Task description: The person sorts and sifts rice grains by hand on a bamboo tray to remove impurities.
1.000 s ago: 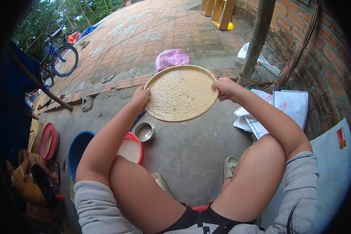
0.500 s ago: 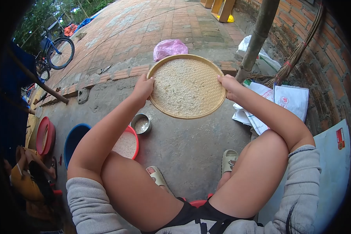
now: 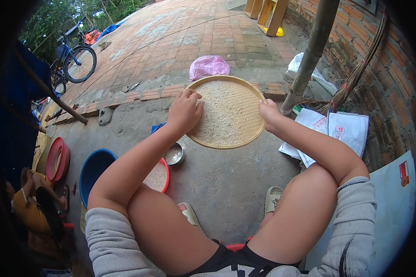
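Note:
A round woven bamboo winnowing tray (image 3: 245,113) is held out in front of me, with pale grain (image 3: 217,104) spread thickest over its left and middle part. My right hand (image 3: 270,114) grips the tray's right rim, thumb on top and the other fingers mostly hidden underneath. Over the left rim lies my left hand (image 3: 185,111), its bent fingers reaching above the grain and its thumb apart from them. Nothing shows between them. Below the tray stand a small metal pot (image 3: 175,154) with some grain and a red basin (image 3: 159,177) of grain, partly behind my left forearm.
A blue basin (image 3: 90,173) and a red tub (image 3: 58,159) stand at left, near a seated person (image 3: 32,207). A pink plastic bag (image 3: 210,67) lies beyond the tray. At right are a bamboo post (image 3: 309,60), white sacks (image 3: 349,127) and a brick wall (image 3: 388,69).
My left hand has shifted from gripping the left rim to lying over it, fingers above the grain. The tray sits slightly lower in view; my right hand keeps its grip.

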Motion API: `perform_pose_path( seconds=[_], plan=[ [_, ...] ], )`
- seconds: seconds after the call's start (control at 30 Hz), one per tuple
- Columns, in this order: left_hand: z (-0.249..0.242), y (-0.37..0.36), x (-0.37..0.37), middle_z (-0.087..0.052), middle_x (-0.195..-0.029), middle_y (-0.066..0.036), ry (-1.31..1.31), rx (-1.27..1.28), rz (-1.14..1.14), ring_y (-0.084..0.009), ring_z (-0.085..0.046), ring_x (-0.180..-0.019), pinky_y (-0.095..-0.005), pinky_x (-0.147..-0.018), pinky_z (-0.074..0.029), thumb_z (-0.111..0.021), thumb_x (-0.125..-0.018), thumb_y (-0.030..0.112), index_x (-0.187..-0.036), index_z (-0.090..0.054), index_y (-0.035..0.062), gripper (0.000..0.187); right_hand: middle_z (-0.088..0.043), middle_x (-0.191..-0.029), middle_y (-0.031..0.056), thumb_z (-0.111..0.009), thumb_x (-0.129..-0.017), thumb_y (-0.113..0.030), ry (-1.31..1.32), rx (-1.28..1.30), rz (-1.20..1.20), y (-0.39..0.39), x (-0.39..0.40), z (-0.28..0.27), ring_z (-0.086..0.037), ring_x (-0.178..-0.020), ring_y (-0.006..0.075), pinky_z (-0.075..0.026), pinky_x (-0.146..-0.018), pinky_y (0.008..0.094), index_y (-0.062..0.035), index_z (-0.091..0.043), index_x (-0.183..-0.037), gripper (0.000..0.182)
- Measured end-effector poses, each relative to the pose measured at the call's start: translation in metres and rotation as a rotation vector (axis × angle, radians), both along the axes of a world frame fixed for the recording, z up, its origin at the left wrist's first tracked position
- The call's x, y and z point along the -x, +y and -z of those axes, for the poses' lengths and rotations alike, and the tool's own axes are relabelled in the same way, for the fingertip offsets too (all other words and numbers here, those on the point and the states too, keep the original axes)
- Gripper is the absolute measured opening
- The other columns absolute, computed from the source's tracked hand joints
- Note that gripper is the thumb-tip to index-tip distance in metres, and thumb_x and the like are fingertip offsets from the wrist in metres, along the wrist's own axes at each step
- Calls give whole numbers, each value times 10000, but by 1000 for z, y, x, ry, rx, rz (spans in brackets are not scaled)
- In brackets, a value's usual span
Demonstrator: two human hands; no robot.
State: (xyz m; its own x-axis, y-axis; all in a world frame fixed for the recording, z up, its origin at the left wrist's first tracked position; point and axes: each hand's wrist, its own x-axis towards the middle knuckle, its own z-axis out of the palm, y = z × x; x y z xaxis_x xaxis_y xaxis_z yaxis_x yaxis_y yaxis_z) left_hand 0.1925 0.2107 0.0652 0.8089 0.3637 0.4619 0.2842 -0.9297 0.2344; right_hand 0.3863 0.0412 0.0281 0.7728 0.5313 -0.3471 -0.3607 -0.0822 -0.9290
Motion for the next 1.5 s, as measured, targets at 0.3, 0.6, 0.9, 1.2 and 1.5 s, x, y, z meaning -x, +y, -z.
perform_pose_path(
  seconds=[0.3, 0.6, 0.9, 1.2, 1.5],
  plan=[
    [-2, -13, 4, -570, -946, -155, 281, 171, -36, -310, -541, -927, -382, -837, -426, -528, -831, 270, -914, -613, 32, 266, -502, -1065, 186, -340, -949, -157, -27, 20, 29, 22, 0, 14, -556, -949, 265, -508, -764, 399, 35, -385, -1097, 247],
    [11, -28, 25, -560, -925, -170, 283, 300, 269, -304, -569, -851, -368, -766, -453, -633, -746, 184, -912, -591, 29, 230, -499, -1079, 192, -355, -946, -167, 65, 64, 26, 48, 5, 32, -553, -964, 263, -499, -767, 395, 41, -386, -1096, 259],
    [47, 8, 40, -595, -745, -112, 232, 295, 396, -229, -605, -724, -333, -648, -469, -626, -700, 54, -778, -591, 24, 91, -501, -1065, 183, -358, -947, -169, -54, 52, -80, 108, 24, 64, -548, -938, 250, -485, -761, 381, 28, -400, -1075, 239],
    [58, 65, 55, -647, -749, -70, 116, 563, 69, -116, -609, -666, -251, -605, -480, -655, -742, 74, -839, -643, 17, 113, -511, -1076, 202, -369, -932, -134, -37, 83, -61, 161, 31, 96, -550, -960, 267, -476, -762, 374, 44, -416, -1091, 243],
    [72, 133, 88, -648, -708, -95, 68, 567, -243, -139, -615, -595, -269, -570, -487, -650, -721, 66, -822, -648, 5, 118, -515, -1117, 227, -419, -911, -151, -248, 362, 126, 169, -7, 111, -524, -1047, 312, -420, -853, 373, 46, -445, -1096, 272]
  ],
)
